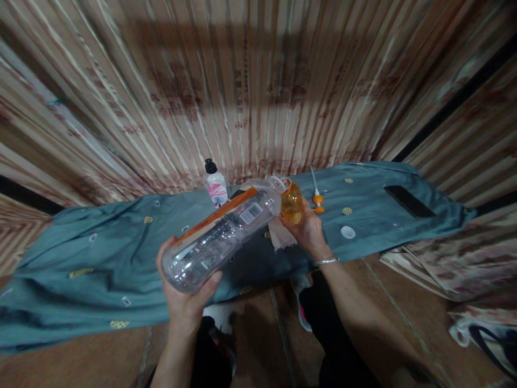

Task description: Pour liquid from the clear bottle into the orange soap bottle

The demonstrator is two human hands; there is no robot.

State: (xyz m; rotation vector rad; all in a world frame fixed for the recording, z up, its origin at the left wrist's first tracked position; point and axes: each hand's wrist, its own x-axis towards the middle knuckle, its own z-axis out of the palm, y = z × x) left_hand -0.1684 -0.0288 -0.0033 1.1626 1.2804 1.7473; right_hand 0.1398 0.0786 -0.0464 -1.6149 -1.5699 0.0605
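Striped curtains hang behind a blue-clothed surface (100,253), where the left hand (183,293), fingers clamped, tips a nearly empty big clear bottle (220,237) into the small amber bottle (291,203) the right hand (307,229) grips, at 12 o'clock; pouring looks almost finished, with its pump top (318,200) lying loose at 1 o'clock.

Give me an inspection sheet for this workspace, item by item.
Surface: blue-green cloth spread over a low surface.
Job's things: large clear bottle tilted mouth-down against small amber bottle.
Clutter: white pump bottle, orange pump nozzle, white cap, black phone.
Hands: left hand grips the clear bottle's base; right hand holds the amber bottle.
Cables: nothing seen.
Surroundings: striped curtain behind, tiled floor below.
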